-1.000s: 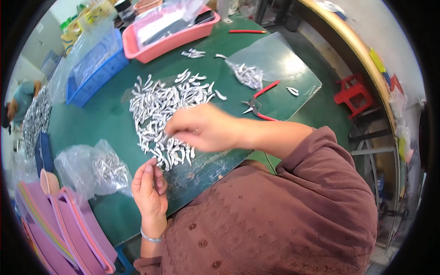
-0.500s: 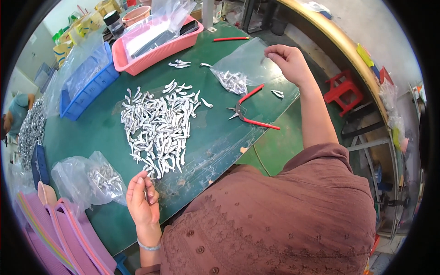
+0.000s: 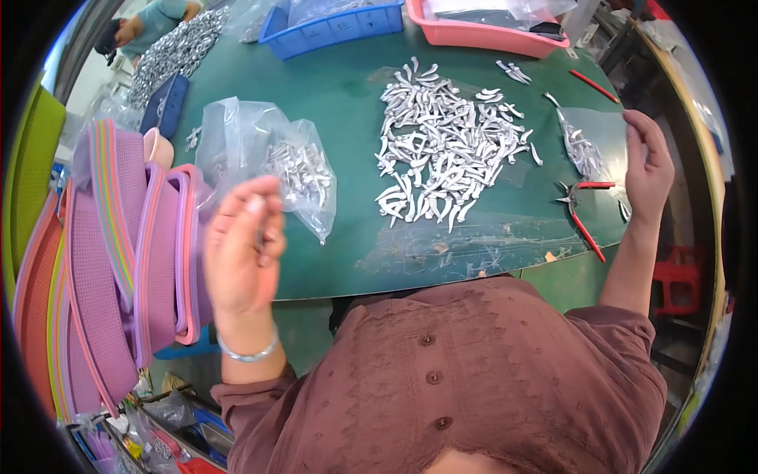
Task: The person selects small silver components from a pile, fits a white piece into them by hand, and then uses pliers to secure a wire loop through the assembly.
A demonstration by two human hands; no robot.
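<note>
At the left of the frame stand purple baskets [image 3: 158, 261], more of them showing now that the view has swung leftward. Beside them, the left hand [image 3: 245, 253] has left the pile's lower edge, where it was half a second ago, and is in front of the left bag [image 3: 237, 126] of silvery pieces. Its fingers are half curled and blurred; whether they grip anything cannot be told. At the top, the blue tray [image 3: 339, 35] carries dark written marks on its side. Right of centre, the pile [image 3: 442, 142] of curved silvery pieces spreads over the green surface [image 3: 347, 87], below the pink tray [image 3: 489, 35]. Further right lie red-handled pliers [image 3: 573, 199] and the right bag [image 3: 606, 125], partly filled. The right hand [image 3: 651, 162] is now at that bag's right edge, fingers bent; whether they hold it cannot be told.
</note>
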